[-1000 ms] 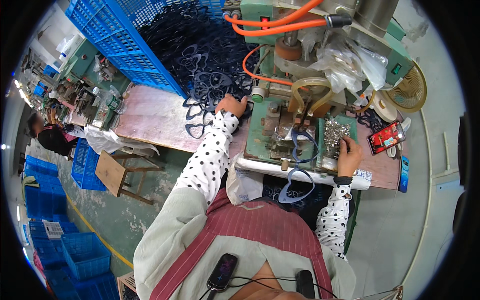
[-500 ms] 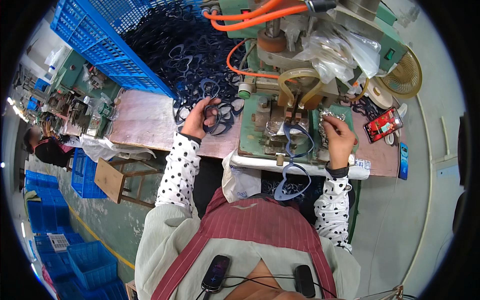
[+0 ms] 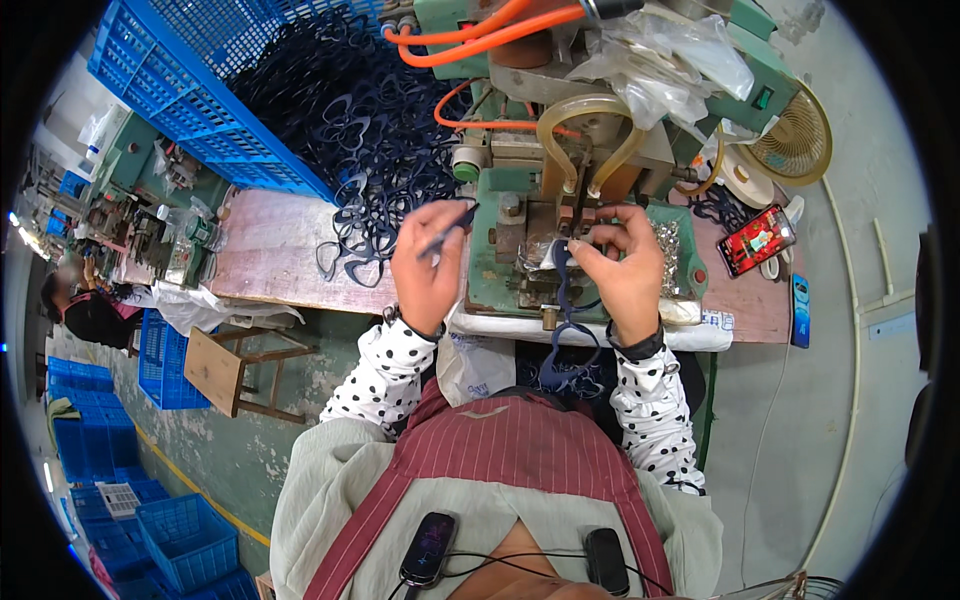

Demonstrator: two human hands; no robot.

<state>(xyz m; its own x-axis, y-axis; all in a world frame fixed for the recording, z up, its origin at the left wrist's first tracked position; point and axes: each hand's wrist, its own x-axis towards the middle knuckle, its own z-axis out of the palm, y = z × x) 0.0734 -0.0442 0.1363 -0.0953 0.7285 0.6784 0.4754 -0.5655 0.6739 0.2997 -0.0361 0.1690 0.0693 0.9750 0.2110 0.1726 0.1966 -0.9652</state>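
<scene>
A dark blue frame of two joined loops (image 3: 573, 372) hangs from the press head of a green bench machine (image 3: 484, 290), down over the bench's front edge. At the frame's upper end, just under the press head, is my right hand (image 3: 630, 275). Its thumb and forefinger are pinched together, and whatever they hold is too small to make out. My left hand (image 3: 425, 270) is raised to the left of the machine, closed on a dark blue looped piece (image 3: 448, 232) seen nearly edge-on. Small shiny metal parts (image 3: 672, 245) lie heaped on the machine's right side.
Many dark blue looped pieces (image 3: 370, 150) spill from a tipped blue crate (image 3: 215, 110) onto the bench (image 3: 270, 250). Orange hoses (image 3: 480, 40) cross above. A phone (image 3: 757, 241) and a fan (image 3: 790, 135) are at right, a wooden stool (image 3: 215, 370) at left. Another person (image 3: 90, 310) sits far left.
My right hand has moved left from the metal parts to the press head. My left hand has lifted a looped piece off the pile and come right, towards the machine.
</scene>
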